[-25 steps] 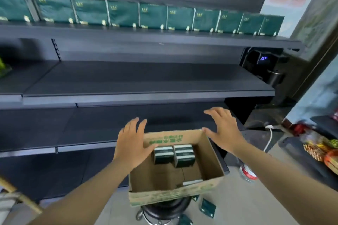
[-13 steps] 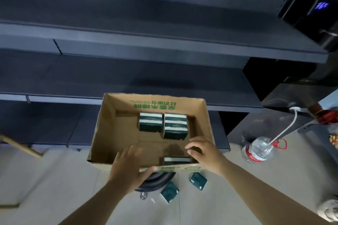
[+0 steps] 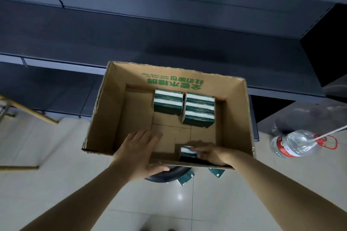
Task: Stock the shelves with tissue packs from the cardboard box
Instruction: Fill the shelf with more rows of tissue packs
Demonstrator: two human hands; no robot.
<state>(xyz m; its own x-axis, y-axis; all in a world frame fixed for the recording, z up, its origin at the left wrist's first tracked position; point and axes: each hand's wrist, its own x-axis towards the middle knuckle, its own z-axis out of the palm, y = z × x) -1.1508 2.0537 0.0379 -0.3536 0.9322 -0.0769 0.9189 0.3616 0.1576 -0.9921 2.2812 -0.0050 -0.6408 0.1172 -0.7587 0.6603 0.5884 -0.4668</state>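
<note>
An open cardboard box (image 3: 109, 110) with green print sits on a dark stool below me. Two short stacks of green and white tissue packs (image 3: 199, 112) stand against its far wall. One more tissue pack (image 3: 187, 152) lies at the near right corner. My right hand (image 3: 210, 152) is down inside the box with its fingers curled around that pack. Over the near rim of the box, my left hand (image 3: 139, 153) reaches in, fingers straight, thumb outside the wall. Dark grey shelves (image 3: 169, 39) stand behind the box.
A plastic water bottle with a red label (image 3: 293, 144) lies on the tiled floor at the right. Two loose green packs (image 3: 185, 178) lie on the floor under the box. A wooden bar (image 3: 28, 110) slants in at the left.
My view has tilted down from the stocked top shelf to the box. Both hands dropped from above the box; the right now grips the near pack and the left reaches over the rim.
</note>
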